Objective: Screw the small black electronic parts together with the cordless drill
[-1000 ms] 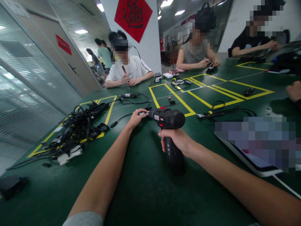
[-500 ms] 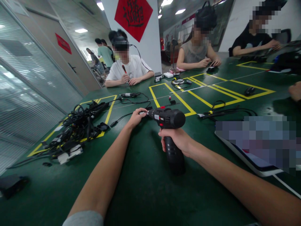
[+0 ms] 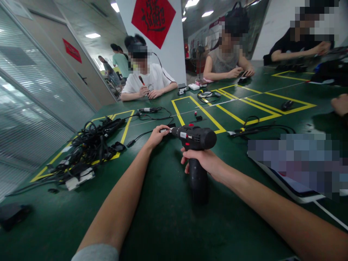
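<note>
In the head view, the right hand (image 3: pixel 203 159) has its fingers wrapped loosely around the grip of a black cordless drill (image 3: pixel 197 137), which is upright above the worktop (image 3: pixel 163 217) with its chuck pointing to the left hand (image 3: pixel 157 137). Part of the right hand's grasp is hidden behind the grip, so the trigger finger is hard to make out, and whether the drill's base touches the worktop cannot be told.

The fingers of the left hand are closed on a small dark part (image 3: pixel 164 130) right in front of the chuck, covering most of it. Its shape is unclear, as is whether the bit touches it. A thin black cable (image 3: pixel 143 135) disappears behind that hand; its joining to the part cannot be seen.

To the left lies a tangle of black cables (image 3: pixel 100 141), single pieces merging. A dark object (image 3: pixel 13 215) at the left edge is blurred. On the right, a flat device (image 3: pixel 288 194) has its screen pixelated, and another person's hand (image 3: pixel 339 104) is cut off by the frame.
</note>
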The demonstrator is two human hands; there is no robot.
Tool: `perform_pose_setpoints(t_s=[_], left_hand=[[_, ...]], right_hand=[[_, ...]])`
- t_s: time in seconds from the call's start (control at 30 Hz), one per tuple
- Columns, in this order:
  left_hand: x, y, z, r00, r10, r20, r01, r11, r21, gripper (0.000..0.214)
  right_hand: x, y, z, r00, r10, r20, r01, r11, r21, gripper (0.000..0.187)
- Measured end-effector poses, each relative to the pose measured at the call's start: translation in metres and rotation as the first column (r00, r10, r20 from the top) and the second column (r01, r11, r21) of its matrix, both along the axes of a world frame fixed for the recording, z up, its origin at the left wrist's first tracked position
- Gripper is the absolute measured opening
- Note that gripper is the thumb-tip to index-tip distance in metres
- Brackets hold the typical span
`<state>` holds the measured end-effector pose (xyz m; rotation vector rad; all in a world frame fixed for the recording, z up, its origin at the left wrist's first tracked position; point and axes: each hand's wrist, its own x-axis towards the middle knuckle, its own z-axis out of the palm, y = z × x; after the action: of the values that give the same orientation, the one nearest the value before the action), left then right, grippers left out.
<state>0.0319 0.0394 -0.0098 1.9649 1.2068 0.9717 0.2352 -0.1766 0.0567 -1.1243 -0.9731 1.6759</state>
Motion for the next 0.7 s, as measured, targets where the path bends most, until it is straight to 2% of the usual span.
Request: perform_pose_setpoints(t_s=[0.13, 0.33, 0.5, 0.7], left_hand=[[0.001, -0.003, 0.004, 0.999, 0.011, -0.04, -0.01, 1.0, 0.02, 0.026], [0.002, -0.003, 0.003, 1.0, 0.01, -0.019, -0.009, 1.0, 0.021, 0.027], [0.001, 0.0, 0.0, 1.0, 0.019, -0.011, -0.019, 1.0, 0.008, 0.029], [-0.001, 0.004, -0.003, 1.0, 0.016, -0.009, -0.016, 1.0, 0.022, 0.03]], right_hand=[[-0.007, -0.005, -0.001, 0.999, -0.034, -0.03, 0.032, 0.997, -0.064, 0.037], [-0.008, -0.002, 0.001, 0.993, -0.01, 0.117, 0.017, 0.998, -0.059, 0.023], [-0.002, 0.004, 0.002, 0.986, -0.037, 0.165, 0.027, 0.998, 0.062, 0.021], [0.003, 0.009, 0.013, 0.934, -0.009, 0.358, -0.039, 0.991, 0.125, 0.004]])
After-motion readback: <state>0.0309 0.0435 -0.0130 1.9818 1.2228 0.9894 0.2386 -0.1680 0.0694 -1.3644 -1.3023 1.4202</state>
